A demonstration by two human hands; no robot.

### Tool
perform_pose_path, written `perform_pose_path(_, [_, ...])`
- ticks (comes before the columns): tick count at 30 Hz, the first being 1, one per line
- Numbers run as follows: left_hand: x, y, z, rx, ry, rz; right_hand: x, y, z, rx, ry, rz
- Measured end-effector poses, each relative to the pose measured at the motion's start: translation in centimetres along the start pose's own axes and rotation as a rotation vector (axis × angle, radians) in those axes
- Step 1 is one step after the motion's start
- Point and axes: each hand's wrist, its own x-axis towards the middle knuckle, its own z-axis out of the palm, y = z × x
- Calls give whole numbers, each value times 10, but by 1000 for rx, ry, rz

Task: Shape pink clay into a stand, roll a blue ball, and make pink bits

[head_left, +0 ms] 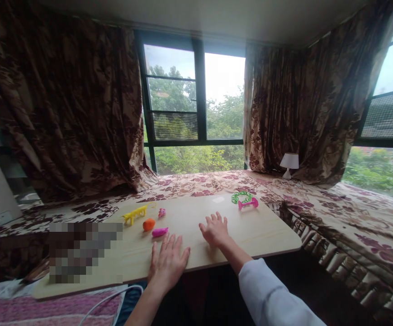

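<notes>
My left hand [168, 261] lies flat, fingers spread, on the near edge of a light wooden tabletop [257, 231]. My right hand [215, 228] rests palm down a little farther in, fingers apart, holding nothing. Just beyond my left hand lie a small pink toy [159, 232], an orange round toy [149, 224], a yellow toy [134, 213] and a tiny pink piece [162, 212]. A pink dumbbell-shaped toy [248, 203] and a green curled toy [240, 196] sit at the far right of the board.
A floral-covered window seat [335, 203] wraps behind and to the right of the board. A small white lamp [289, 164] stands in the corner. Brown floral curtains [74, 113] frame the window. A white cable [108, 296] runs below the board's near edge.
</notes>
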Motion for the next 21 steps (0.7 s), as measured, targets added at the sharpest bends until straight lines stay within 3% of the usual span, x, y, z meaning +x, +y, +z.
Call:
perform_pose_path(4, [0, 0, 1, 0, -8, -10, -4, 30, -5, 10, -44, 50])
perform_pose_path(9, [1, 0, 1, -13, -26, -11, -41, 47, -13, 23, -15, 5])
perform_pose_path(14, [1, -1, 2, -19, -39, -22, -66, 40, -15, 29, 14, -77])
perform_pose_path(21, [1, 0, 4, -1, -41, -25, -63, 16, -9, -4, 55, -133])
